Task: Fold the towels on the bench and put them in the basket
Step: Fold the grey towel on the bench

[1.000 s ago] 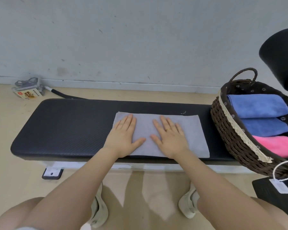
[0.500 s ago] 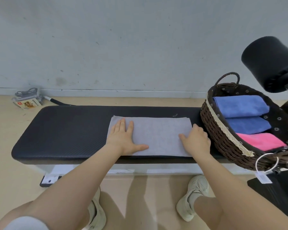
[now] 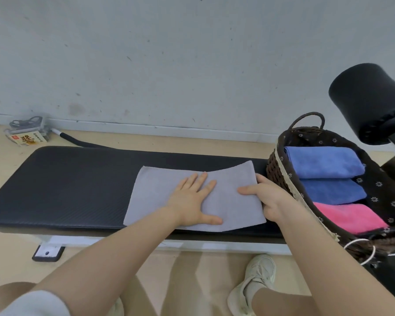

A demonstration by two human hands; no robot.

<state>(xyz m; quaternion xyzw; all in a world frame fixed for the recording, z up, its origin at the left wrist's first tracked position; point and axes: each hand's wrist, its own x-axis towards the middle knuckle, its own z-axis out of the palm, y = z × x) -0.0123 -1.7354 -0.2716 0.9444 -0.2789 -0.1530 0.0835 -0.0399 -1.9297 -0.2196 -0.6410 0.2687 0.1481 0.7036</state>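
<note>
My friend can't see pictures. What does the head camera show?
A left hand presses flat on a grey towel on a black bench while the right hand grips its right edge. A basket alongside holds two blue towels and one pink.

Black padded bench; on it a grey towel; wicker basket at its right end

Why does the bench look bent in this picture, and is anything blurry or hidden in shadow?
Head view: the wide-angle lens bows the bench and the wall's base line, so that is distortion, not shape. The light is soft and even, with only faint shadows on the floor below. The grey towel, both hands and the basket look sharp; the black padded roll at the right edge looks stretched.
</note>
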